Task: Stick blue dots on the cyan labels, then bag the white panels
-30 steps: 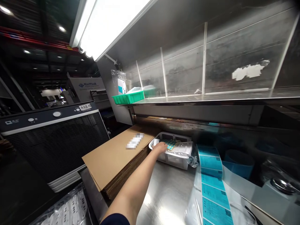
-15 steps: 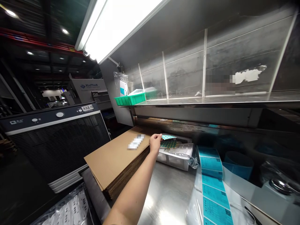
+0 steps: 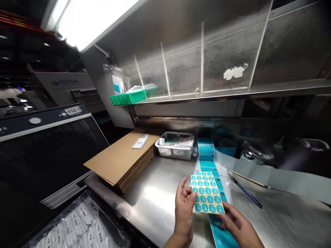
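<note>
A yellow-backed sheet of round blue stickers (image 3: 205, 190) is held up over the steel bench, its printed face toward me. My left hand (image 3: 184, 206) pinches its left edge between thumb and fingers. At the lower right corner, my right hand (image 3: 236, 224) grips the same sheet with the thumb in front. Beneath the sheet runs a long strip of blue labels (image 3: 207, 165), partly covered by the sheet and my right hand.
A white plastic basket (image 3: 176, 153) with sheets and bags stands at the back, beside stacked cardboard (image 3: 119, 155). A blue pen (image 3: 247, 193) lies on the right. A green tray (image 3: 128, 98) sits on the shelf above. Bagged white parts (image 3: 77, 224) lie lower left.
My left hand has come back from the basket with the sticker sheet, toward me and right. My right hand has entered the view and taken the sheet's corner. The view has turned right.
</note>
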The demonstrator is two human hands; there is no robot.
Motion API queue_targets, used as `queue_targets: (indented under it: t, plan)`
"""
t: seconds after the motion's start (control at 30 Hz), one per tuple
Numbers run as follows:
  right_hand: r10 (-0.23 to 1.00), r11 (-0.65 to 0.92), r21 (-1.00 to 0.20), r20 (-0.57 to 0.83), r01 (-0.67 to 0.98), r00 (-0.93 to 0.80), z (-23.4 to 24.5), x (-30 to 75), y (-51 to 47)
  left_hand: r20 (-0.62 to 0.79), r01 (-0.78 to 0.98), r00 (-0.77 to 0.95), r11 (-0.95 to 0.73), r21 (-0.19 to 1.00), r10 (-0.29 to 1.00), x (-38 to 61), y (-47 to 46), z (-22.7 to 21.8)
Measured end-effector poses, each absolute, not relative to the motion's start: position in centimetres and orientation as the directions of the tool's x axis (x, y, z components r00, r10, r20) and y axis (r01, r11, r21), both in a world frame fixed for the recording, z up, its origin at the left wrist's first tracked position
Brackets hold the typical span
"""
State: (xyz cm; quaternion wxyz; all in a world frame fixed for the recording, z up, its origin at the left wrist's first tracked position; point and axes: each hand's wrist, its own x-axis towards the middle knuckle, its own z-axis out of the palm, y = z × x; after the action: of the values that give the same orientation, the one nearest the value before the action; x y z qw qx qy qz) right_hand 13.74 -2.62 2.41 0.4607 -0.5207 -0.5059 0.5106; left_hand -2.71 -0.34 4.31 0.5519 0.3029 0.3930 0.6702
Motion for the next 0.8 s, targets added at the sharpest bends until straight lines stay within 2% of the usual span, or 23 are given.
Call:
queue_targets:
  t: [0.07,0.13,0.27,0.37,0.53,0.67,0.8]
  plan:
    - [0.985,-0.126,-0.985,-0.11,-0.118,-0.136,3.2,13.8,-2.4,-0.071,-0.527,-0.156,-0.022,0.85,0.985,-2.0,-2.3,4.0]
    - [0.973,-0.131,-0.975,-0.093,-0.177,-0.211,3.4,14.1,-2.7,-0.122,-0.584,-0.074,0.056,0.81,0.99,-1.9,-3.7,3.8]
    - [0.958,-0.095,-0.985,-0.052,-0.141,-0.282,1.6,14.7,-3.5,-0.258,-0.693,0.231,0.345,0.633,0.938,-2.7,-5.0,3.8]
    - [0.956,-0.063,-0.991,-0.025,-0.122,-0.293,-0.2,14.8,-3.6,-0.263,-0.695,0.372,0.455,0.558,0.89,-3.3,-5.3,3.7]
    - [0.949,-0.07,-0.981,-0.01,-0.179,-0.315,-0.8,14.4,-3.7,-0.286,-0.645,0.391,0.482,0.593,0.875,-3.4,-5.2,3.1]
    - [0.935,-0.118,-0.972,-0.04,-0.202,-0.353,-0.3,14.2,-3.8,-0.308,-0.672,0.396,0.502,0.545,0.865,-2.8,-5.6,1.8]
    - [0.941,-0.116,-0.985,-0.068,-0.128,-0.333,-1.2,14.5,-3.9,-0.315,-0.703,0.35,0.469,0.534,0.882,-2.5,-6.4,0.4]
